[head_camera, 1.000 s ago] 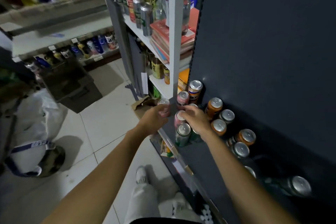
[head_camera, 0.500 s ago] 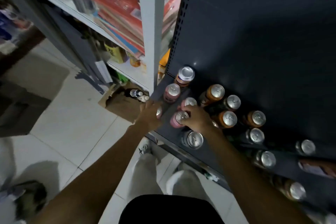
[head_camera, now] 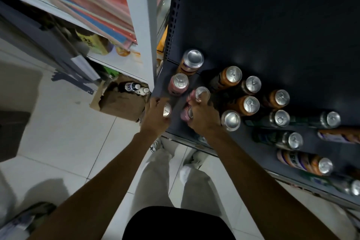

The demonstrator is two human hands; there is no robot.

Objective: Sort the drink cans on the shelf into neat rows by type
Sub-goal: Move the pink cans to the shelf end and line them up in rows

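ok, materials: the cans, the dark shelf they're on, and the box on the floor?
Cans, e.g. the pink can: metal, likely aluminium; bare silvery lids with pull tabs, coloured printed sides.
Dark shelf: probably painted sheet metal, matte dark grey; its upright has rows of punched slots, and faint highlights show.
Box: corrugated cardboard by the look, brown, matte, with a torn, ragged flap.

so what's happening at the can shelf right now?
A person is sorting cans on the dark shelf. The left hand grips one can at the shelf's front edge; the right hand holds two pink cans. Another pink can stands behind. Orange cans and dark ones to the right are still mixed, some lying down.
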